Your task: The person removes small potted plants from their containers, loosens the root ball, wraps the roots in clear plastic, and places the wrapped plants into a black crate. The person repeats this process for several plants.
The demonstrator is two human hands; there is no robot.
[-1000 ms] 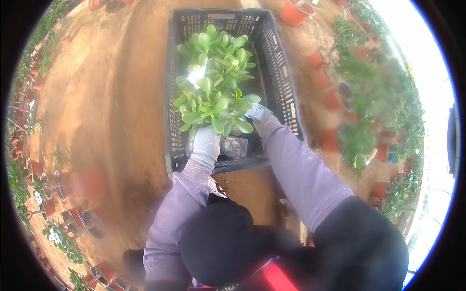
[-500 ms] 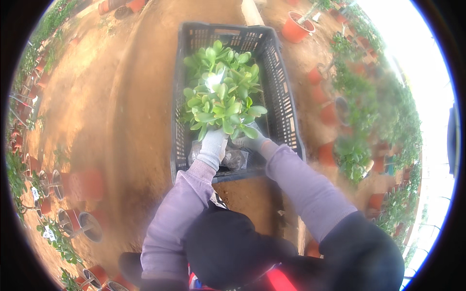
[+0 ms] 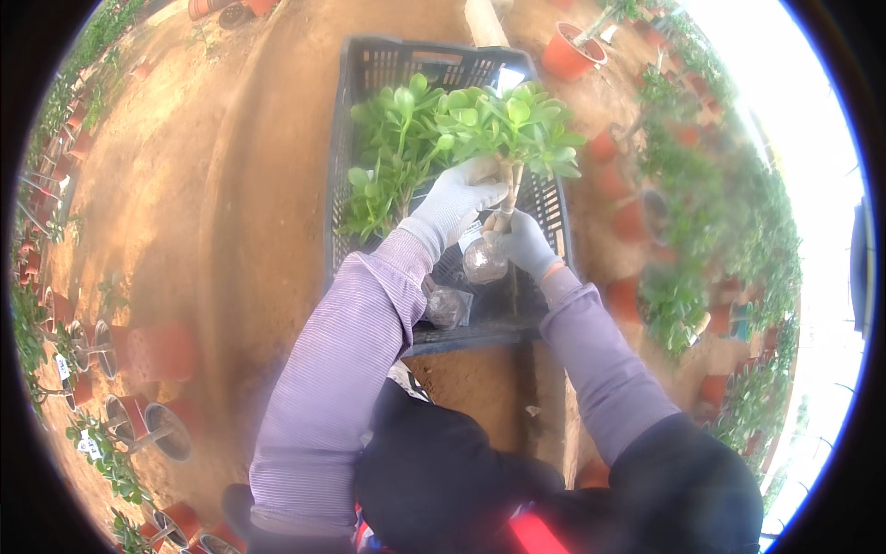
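A jade plant (image 3: 517,125) with thick green leaves is held over the right side of a black plastic crate (image 3: 434,343). My left hand (image 3: 461,196), in a pale grey glove, is closed on its stem just under the leaves. Lower down, my right hand (image 3: 528,244), gloved alike, grips the stem base right above a root ball (image 3: 484,262) wrapped in clear plastic. Another leafy jade plant (image 3: 378,198) lies in the crate's left half, partly hidden by my left hand. A second wrapped root ball (image 3: 447,307) rests on the crate floor near its front edge.
The crate stands on brown soil (image 3: 185,185). An orange pot (image 3: 570,54) sits beyond its far right corner, near a pale post (image 3: 485,23). Potted plants line the right side, and tipped pots (image 3: 171,432) lie along the left.
Both hands have come up and to the right, lifting one jade plant with its wrapped root ball away from the other. The crate has hardly moved.
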